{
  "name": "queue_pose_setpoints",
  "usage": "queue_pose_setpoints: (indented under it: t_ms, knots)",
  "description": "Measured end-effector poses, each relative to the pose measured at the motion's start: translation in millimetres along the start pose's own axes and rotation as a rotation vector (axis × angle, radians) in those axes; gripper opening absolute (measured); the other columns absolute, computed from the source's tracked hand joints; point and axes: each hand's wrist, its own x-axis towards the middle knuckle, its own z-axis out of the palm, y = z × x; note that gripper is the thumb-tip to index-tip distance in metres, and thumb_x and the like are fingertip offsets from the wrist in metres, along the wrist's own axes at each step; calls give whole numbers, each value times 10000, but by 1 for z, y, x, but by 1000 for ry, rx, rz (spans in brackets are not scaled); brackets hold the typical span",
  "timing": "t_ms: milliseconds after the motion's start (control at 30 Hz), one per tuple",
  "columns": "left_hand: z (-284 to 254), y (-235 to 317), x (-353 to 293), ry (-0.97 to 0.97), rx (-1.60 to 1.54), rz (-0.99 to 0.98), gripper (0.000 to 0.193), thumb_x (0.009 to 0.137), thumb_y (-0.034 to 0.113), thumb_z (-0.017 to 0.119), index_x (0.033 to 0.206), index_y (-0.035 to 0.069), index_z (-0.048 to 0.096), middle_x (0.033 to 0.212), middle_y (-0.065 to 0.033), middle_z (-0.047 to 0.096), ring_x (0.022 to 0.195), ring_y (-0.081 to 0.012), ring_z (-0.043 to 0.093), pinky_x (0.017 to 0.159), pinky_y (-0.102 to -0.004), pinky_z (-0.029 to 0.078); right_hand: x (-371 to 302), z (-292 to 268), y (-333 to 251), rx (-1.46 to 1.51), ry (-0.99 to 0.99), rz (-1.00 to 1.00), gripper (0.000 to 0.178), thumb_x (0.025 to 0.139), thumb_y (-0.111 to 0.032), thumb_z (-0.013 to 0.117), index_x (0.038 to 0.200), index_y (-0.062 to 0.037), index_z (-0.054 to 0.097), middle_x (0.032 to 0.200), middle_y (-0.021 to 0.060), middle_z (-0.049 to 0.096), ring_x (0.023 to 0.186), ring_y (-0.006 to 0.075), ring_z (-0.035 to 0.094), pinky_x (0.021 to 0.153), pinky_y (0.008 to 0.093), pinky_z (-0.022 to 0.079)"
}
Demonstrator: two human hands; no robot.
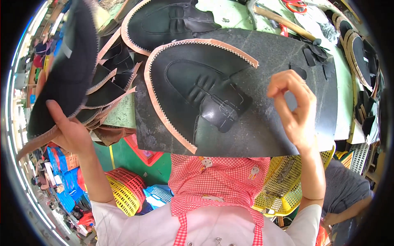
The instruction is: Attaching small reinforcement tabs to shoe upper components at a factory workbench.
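Observation:
At the left, my left hand [73,133] grips a black shoe upper [67,78] by its lower edge, the thumb lying over it; the piece is raised and tilted. On the dark board [271,139] in front of me a second black shoe upper [176,90] lies flat, its tan edging stitched in white zigzag, with a strap and buckle in its middle. My right hand [295,106] hovers over the board to the right of that upper, apart from it. Its thumb and fingertips are pinched together, and whatever may be between them is hidden.
More uppers are piled [108,90] at the left, and another upper [168,20] lies beyond the board. A wooden-handled tool [283,22], red-handled scissors [296,5] and black scraps [316,53] are at the back right. Yellow baskets [287,180] stand below; a person [342,192] is at the lower right.

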Motion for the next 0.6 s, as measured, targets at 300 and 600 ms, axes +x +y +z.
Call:
queue_pose_setpoints:
  t_ms: [300, 600]
  knots:
    - [-64, -70, -2, -96, 521, -8, 377, 1083, 52, 429, 1415, -53, 572, 1453, -135, 606, 1284, -274, 606, 1126, -417, 440, -9, -53, 58, -253, 244, 306, 293, 901, -5, 690, 1185, -75, 718, 1060, 60, 727, 801, 126, 633, 743, 272, 517]
    - [76, 54, -50, -1078, -244, 203, 406, 832, 308, 728, 1216, 183, 772, 1479, -130, 546, 1391, -386, 455, 1165, -518, 352, 2, -52, 76, -434, 43, 195, 257, 847, -37, 757, 1094, -44, 685, 980, 47, 626, 746, 160, 519, 724, 311, 490]
